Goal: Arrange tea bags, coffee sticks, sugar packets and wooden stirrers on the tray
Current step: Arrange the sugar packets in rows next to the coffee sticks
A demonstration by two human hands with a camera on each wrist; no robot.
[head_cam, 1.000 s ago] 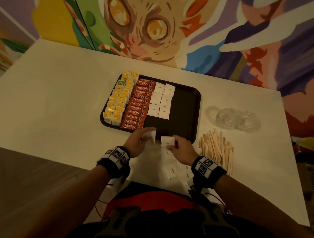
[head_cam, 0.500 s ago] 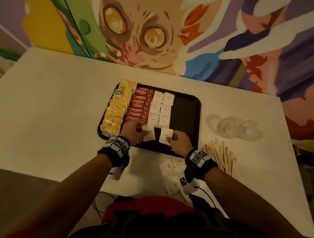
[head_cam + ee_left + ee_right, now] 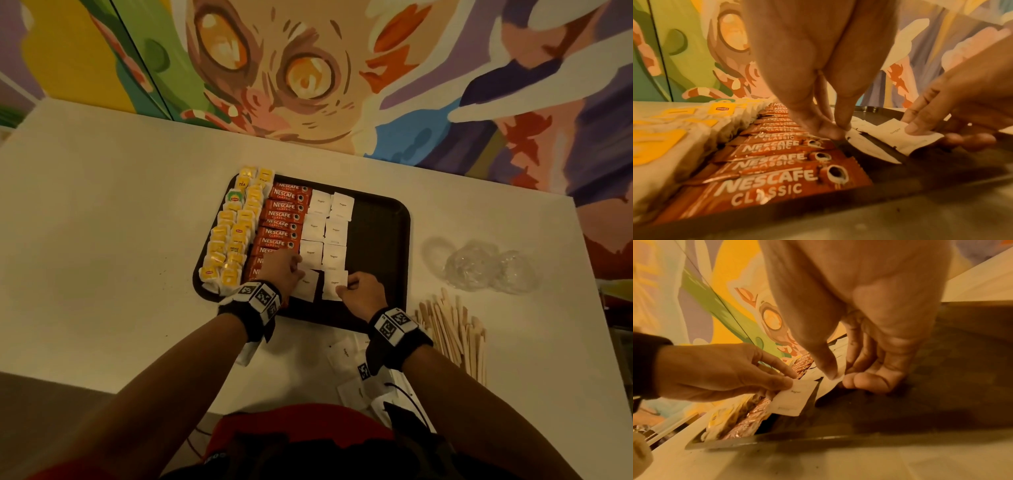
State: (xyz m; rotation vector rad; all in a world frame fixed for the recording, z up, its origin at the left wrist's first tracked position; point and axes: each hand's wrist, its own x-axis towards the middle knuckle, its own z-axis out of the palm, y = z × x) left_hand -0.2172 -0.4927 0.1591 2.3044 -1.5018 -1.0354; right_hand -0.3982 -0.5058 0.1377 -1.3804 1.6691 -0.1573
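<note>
1. Head view. The left hand (image 3: 286,270) pinches the left sugar packet (image 3: 306,286) at its upper left corner; the right hand (image 3: 363,291) pinches the right sugar packet (image 3: 333,286) at its right edge. Both packets lie low over the black tray (image 3: 380,240), just below six sugar packets (image 3: 325,229) laid in pairs. Left of the left hand run the red coffee sticks (image 3: 284,216), the nearest ones hidden under that hand, and beyond them the yellow tea bags (image 3: 233,236). Right of the right wrist, on the table (image 3: 102,222), lie the wooden stirrers (image 3: 452,329); loose packets (image 3: 344,356) near the body are partly covered by the wristband.

2. Left wrist view. The left hand's fingertips (image 3: 830,131) close on a packet corner; whether the packet rests flat is unclear. The right hand (image 3: 953,113), cut off at the frame edge, grips its packet (image 3: 898,134).

3. Right wrist view. Thumb and fingers (image 3: 830,369) nip the packet's edge; most of that packet is hidden by the hand. The left hand (image 3: 719,371) holds its packet (image 3: 795,397) tilted above the tray.
</note>
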